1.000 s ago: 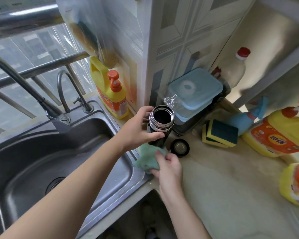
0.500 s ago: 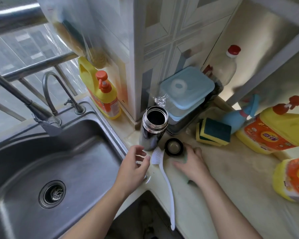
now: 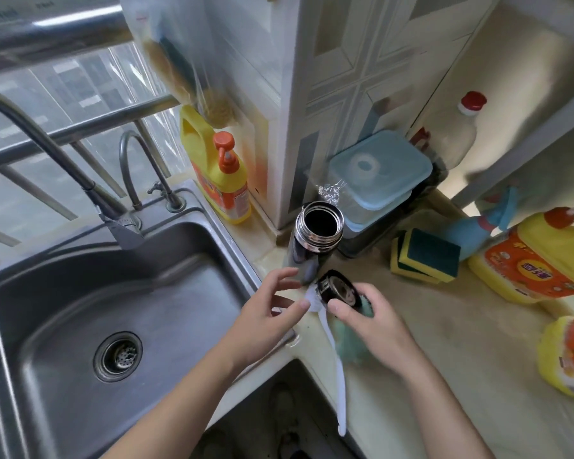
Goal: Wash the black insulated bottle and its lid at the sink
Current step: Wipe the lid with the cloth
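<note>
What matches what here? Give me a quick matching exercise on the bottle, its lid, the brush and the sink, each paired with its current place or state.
Things:
1. black insulated bottle
2. lid
3. white brush
4. sink

States:
A. lying flat along the counter edge
B. held tilted in the right hand, with a green cloth
C. standing upright and open on the counter
D. no items in the basin, no water running

Pairs: 1-C, 2-B, 3-A, 4-D

Open upright bottle (image 3: 309,250), tilted lid (image 3: 338,288)
</note>
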